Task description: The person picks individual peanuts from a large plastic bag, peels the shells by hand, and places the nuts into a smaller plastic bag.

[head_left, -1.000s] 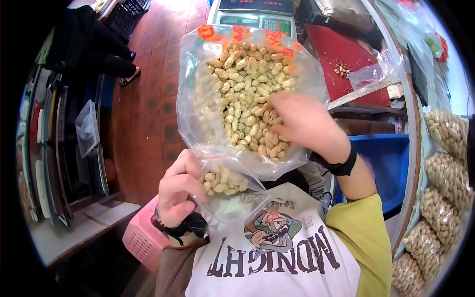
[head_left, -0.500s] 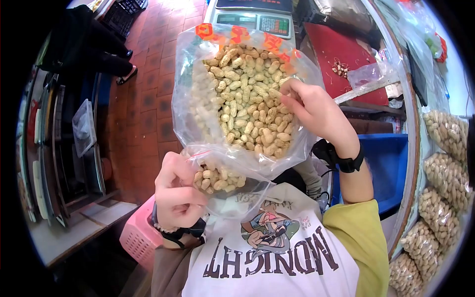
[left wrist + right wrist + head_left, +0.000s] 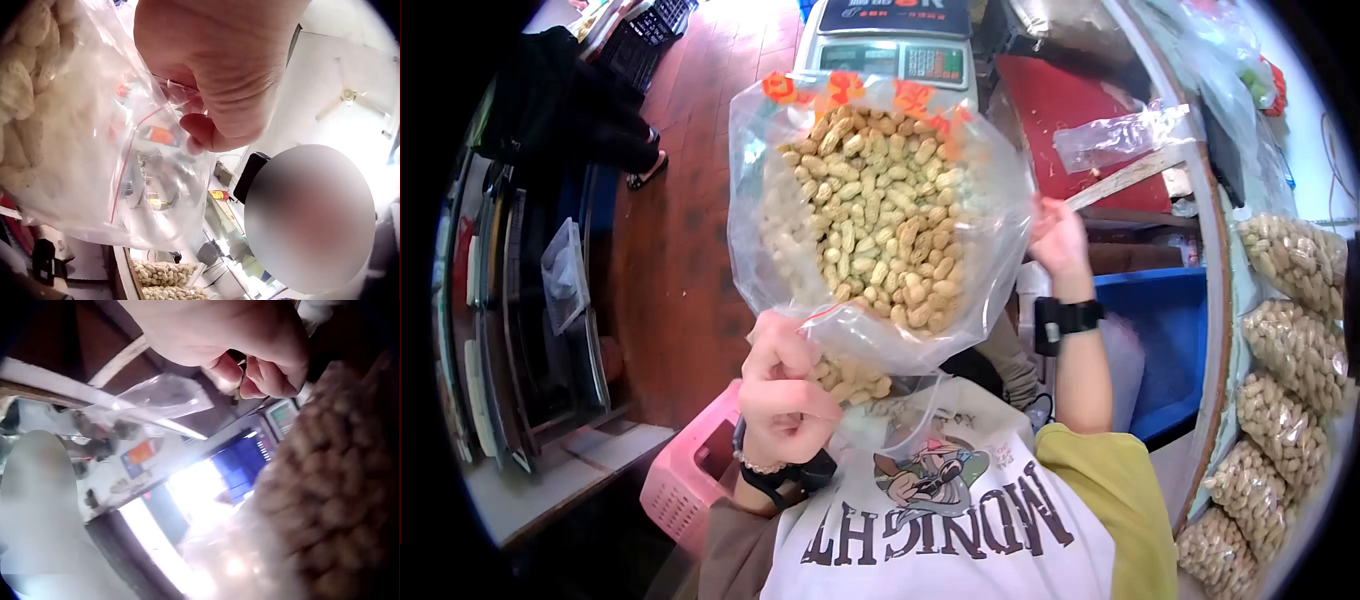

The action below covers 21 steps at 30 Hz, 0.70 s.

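A large clear plastic bag (image 3: pixel 990 300) with red-orange print stands open before the person's chest, full of peanuts (image 3: pixel 870 215) in their shells. At its near rim, marked by a red zip line, the left hand (image 3: pixel 790 385) pinches the plastic with curled fingers. More peanuts show through the near wall beside that hand. The right hand (image 3: pixel 1062 240) is just outside the bag's right side, close to the red board. In the right wrist view its fingers (image 3: pixel 269 378) are bent together, with a small thin dark stalk-like piece (image 3: pixel 236 397) at the tips.
A digital scale (image 3: pixel 890 60) stands beyond the bag. Right of it lie a red board (image 3: pixel 1050 110) and a clear plastic wrapper (image 3: pixel 1120 138). There is a blue bin (image 3: pixel 1170 340) at the right, and filled peanut bags (image 3: pixel 1295 340) line the counter. A pink basket (image 3: pixel 690 485) sits at lower left.
The right hand was among the peanuts, then lifted a little, and has now moved right, out past the bag's rim. The left hand keeps its grip on the bag.
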Motion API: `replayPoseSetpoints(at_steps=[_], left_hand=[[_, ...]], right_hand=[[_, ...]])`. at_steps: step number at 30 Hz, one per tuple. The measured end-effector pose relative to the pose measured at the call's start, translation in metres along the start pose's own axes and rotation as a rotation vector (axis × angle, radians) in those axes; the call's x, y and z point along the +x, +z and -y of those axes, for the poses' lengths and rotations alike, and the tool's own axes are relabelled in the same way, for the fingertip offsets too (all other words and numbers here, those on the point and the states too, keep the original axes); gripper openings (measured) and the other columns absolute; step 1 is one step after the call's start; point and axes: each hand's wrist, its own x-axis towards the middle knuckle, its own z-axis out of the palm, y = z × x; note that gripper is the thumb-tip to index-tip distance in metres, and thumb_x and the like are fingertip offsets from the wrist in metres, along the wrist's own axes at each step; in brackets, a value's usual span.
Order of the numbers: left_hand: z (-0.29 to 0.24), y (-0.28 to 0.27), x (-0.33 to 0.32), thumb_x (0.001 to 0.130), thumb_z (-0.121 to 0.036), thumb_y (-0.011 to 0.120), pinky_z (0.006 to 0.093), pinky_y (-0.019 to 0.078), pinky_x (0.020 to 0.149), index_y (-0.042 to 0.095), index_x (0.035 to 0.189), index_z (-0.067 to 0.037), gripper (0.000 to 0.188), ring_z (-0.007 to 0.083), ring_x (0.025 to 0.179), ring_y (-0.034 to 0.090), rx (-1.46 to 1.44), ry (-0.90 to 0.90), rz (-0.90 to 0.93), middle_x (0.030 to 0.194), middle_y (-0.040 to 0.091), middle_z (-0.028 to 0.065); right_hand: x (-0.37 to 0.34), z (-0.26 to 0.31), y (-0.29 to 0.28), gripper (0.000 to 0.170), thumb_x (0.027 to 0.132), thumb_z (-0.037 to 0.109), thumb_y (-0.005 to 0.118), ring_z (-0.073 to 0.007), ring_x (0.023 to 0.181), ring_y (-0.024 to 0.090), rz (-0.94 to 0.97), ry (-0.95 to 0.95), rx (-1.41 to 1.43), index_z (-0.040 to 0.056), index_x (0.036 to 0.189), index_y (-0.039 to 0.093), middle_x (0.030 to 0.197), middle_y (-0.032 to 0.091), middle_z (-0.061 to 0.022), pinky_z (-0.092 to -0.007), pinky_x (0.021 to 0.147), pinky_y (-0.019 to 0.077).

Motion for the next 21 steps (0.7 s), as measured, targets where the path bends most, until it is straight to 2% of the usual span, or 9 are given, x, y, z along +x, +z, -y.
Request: replayPoseSetpoints(at_steps=[1,4,7,8,9,11,14,17,21], left_hand=[[0.001,0.000,0.000,0.051,-0.001,0.061,0.0312,0.0300,0.070,0.062,0.061,-0.014,0.017,0.0218,0.078,0.035,-0.006,0.021,-0.009,0.076,0.033,-0.0010],[0.000,-0.002,-0.004,0.050,-0.001,0.057,0.0305,0.0285,0.068,0.060,0.060,-0.011,0.014,0.0210,0.077,0.035,0.064,-0.101,-0.028,0.077,0.031,0.0012],[0.000,0.001,-0.004,0.050,-0.001,0.056,0.0299,0.0278,0.067,0.059,0.060,-0.010,0.013,0.0209,0.077,0.034,0.078,-0.142,-0.083,0.077,0.031,0.0018],[-0.002,0.001,-0.004,0.050,0.000,0.055,0.0295,0.0281,0.067,0.058,0.060,-0.008,0.013,0.0209,0.077,0.034,0.076,-0.140,-0.089,0.078,0.030,0.0027],[-0.002,0.000,-0.003,0.050,0.000,0.055,0.0295,0.0281,0.067,0.058,0.060,-0.008,0.013,0.0209,0.077,0.034,0.081,-0.140,-0.083,0.078,0.030,0.0027],[-0.001,-0.001,-0.003,0.050,0.002,0.053,0.0294,0.0286,0.067,0.058,0.061,-0.007,0.015,0.0212,0.077,0.033,0.087,-0.131,-0.103,0.080,0.031,0.0035],[0.003,0.000,-0.005,0.051,0.002,0.052,0.0294,0.0286,0.067,0.058,0.062,-0.007,0.016,0.0214,0.078,0.033,0.051,-0.144,-0.129,0.080,0.031,0.0040],[0.005,0.001,-0.005,0.051,0.002,0.052,0.0294,0.0304,0.067,0.058,0.061,-0.007,0.015,0.0218,0.077,0.033,0.047,-0.174,-0.160,0.080,0.031,0.0043],[0.007,-0.006,-0.004,0.051,0.001,0.052,0.0301,0.0317,0.068,0.057,0.061,-0.007,0.014,0.0221,0.077,0.033,0.095,-0.128,-0.112,0.079,0.031,0.0046]], right_hand=[[0.019,-0.019,-0.006,0.012,0.087,0.012,0.052,-0.0173,0.058,0.052,-0.338,-0.168,-0.009,0.0040,0.094,0.058,0.079,0.061,-0.0075,-0.0277,0.050,0.0427],[0.076,-0.025,-0.070,0.016,0.081,0.006,0.048,-0.0158,0.056,0.050,-0.397,-0.100,-0.078,0.0037,0.093,0.058,0.076,0.059,-0.0059,-0.0248,0.046,0.0356],[0.112,0.001,-0.063,0.014,0.081,0.005,0.047,-0.0217,0.071,0.062,-0.394,-0.229,-0.154,0.0016,0.087,0.059,0.083,0.064,-0.0114,-0.0284,0.059,0.0506],[0.118,0.021,-0.055,0.008,0.080,0.004,0.050,-0.0253,0.078,0.064,-0.266,-0.236,0.093,0.0025,0.083,0.057,0.089,0.064,-0.0131,-0.0317,0.069,0.0546],[0.122,0.034,-0.051,0.008,0.081,0.005,0.053,-0.0289,0.091,0.065,0.007,-0.461,-0.048,-0.0017,0.080,0.057,0.091,0.067,-0.0183,-0.0411,0.085,0.0538],[0.102,0.047,0.008,0.018,0.085,0.010,0.055,-0.0229,0.113,0.053,-0.387,-0.626,0.028,0.0013,0.101,0.058,0.106,0.064,-0.0125,-0.0344,0.097,0.0403],[0.052,0.029,0.045,0.033,0.087,0.012,0.057,-0.0179,0.114,0.050,-0.428,-0.611,-0.092,0.0036,0.119,0.055,0.109,0.061,-0.0070,-0.0328,0.097,0.0375],[-0.002,-0.012,0.088,0.037,0.087,0.010,0.057,-0.0160,0.107,0.053,-0.095,-0.534,-0.579,0.0042,0.123,0.055,0.107,0.060,-0.0054,-0.0331,0.093,0.0417],[-0.065,-0.050,0.176,0.023,0.086,0.011,0.059,-0.0181,0.093,0.059,0.099,-0.951,-1.226,0.0008,0.105,0.062,0.101,0.061,-0.0064,-0.0338,0.082,0.0474]])
